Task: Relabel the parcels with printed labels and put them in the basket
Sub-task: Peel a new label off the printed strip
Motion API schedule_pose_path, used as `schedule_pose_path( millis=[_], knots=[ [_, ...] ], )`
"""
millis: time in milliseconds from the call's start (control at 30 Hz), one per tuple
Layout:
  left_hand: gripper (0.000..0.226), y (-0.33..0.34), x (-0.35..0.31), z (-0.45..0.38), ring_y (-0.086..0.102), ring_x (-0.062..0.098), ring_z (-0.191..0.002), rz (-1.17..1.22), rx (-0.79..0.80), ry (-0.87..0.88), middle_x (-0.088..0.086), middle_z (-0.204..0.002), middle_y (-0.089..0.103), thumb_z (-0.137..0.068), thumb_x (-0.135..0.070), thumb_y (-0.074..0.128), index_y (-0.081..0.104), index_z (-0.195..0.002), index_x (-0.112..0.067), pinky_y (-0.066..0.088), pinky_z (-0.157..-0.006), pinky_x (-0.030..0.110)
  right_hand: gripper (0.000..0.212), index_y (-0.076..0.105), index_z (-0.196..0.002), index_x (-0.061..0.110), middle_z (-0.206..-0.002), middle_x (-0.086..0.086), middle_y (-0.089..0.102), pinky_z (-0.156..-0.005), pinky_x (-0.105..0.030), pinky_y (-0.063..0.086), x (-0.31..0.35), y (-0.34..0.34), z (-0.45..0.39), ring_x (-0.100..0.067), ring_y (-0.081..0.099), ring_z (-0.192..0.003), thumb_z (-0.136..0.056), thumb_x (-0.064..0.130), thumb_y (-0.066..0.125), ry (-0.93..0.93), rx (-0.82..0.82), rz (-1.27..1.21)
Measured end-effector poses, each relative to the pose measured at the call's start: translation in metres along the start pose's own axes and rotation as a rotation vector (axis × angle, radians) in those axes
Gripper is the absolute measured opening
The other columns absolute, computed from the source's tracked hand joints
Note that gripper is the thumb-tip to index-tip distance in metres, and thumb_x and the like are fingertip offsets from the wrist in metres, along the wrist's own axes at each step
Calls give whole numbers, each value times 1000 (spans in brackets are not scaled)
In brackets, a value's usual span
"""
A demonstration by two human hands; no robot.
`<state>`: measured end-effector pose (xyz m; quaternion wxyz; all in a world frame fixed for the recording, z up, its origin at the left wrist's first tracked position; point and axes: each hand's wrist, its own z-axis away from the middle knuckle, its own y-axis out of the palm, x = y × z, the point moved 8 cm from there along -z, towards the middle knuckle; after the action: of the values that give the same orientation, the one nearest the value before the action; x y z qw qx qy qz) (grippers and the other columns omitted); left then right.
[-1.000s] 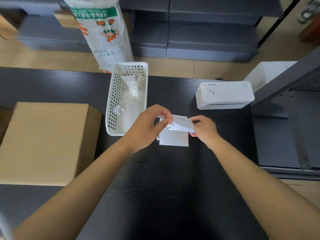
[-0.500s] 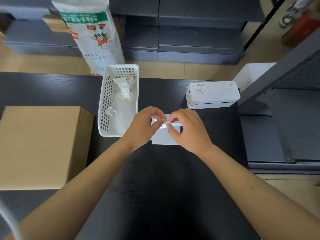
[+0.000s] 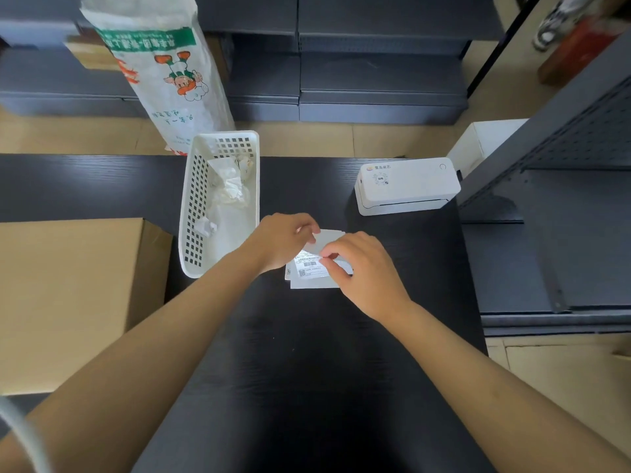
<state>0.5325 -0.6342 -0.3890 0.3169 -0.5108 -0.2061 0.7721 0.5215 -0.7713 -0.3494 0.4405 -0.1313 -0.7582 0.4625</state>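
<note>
A flat white parcel [image 3: 312, 284] lies on the black table [image 3: 307, 370], just right of the white perforated basket [image 3: 191, 213]. Above it I hold a printed label [image 3: 309, 266] with a barcode and its white backing sheet [image 3: 326, 238], which is partly peeled away. My left hand [image 3: 283, 240] pinches the backing's upper left edge. My right hand [image 3: 362, 268] pinches the label at the peeling edge and covers the parcel's right side. The basket holds crumpled white wrappers and a bagged parcel.
A white label printer [image 3: 406, 186] sits at the table's far right. A large cardboard box [image 3: 68, 295] stands at the left. A printed woven sack [image 3: 164, 70] leans behind the basket. Grey shelving [image 3: 563, 199] flanks the right side.
My right hand came in from the right to meet the left over the parcel. The label's printed face now shows, separating from its backing.
</note>
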Motion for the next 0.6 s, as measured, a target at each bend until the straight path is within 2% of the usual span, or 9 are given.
schedule_pose_path(
  millis=[133, 233, 400, 500, 600],
  knots=[
    [32, 15, 7, -9, 60, 17, -104, -84, 136, -25, -8, -108, 68, -100, -27, 33, 63, -110, -27, 45, -96, 34, 7, 65, -86, 18, -89, 5, 65, -80, -24, 43, -8, 3, 4, -11, 54, -86, -83, 14, 70, 10, 17, -23],
    [37, 26, 19, -12, 56, 20, -112, -166, 224, -59, -4, -122, 62, -101, -31, 28, 61, -117, -29, 43, -101, 38, 7, 65, -83, 17, -92, 4, 64, -82, -26, 46, -9, 5, 8, -13, 54, -90, -82, 12, 69, -26, 35, -10],
    [39, 33, 34, -14, 52, 23, -115, -190, 289, -110, 2, -134, 54, -102, -37, 26, 57, -125, -33, 39, -101, 35, 3, 63, -82, 12, -93, 2, 62, -85, -29, 45, 5, 2, 23, -14, 53, -92, -84, 10, 63, -204, 70, -43],
    [38, 31, 35, -15, 54, 21, -114, -150, 289, -109, -1, -133, 55, -102, -38, 27, 58, -123, -35, 39, -101, 35, 6, 63, -83, 10, -90, -3, 63, -87, -30, 44, 22, -10, 44, -17, 55, -87, -87, 9, 59, -367, -24, -43],
    [38, 31, 37, -15, 54, 21, -112, -174, 291, -99, 0, -132, 55, -102, -36, 25, 56, -123, -36, 39, -99, 35, 3, 55, -90, 13, -93, -1, 59, -90, -27, 41, 23, -32, 55, -17, 54, -89, -91, 13, 52, -357, -190, -139]
  ],
)
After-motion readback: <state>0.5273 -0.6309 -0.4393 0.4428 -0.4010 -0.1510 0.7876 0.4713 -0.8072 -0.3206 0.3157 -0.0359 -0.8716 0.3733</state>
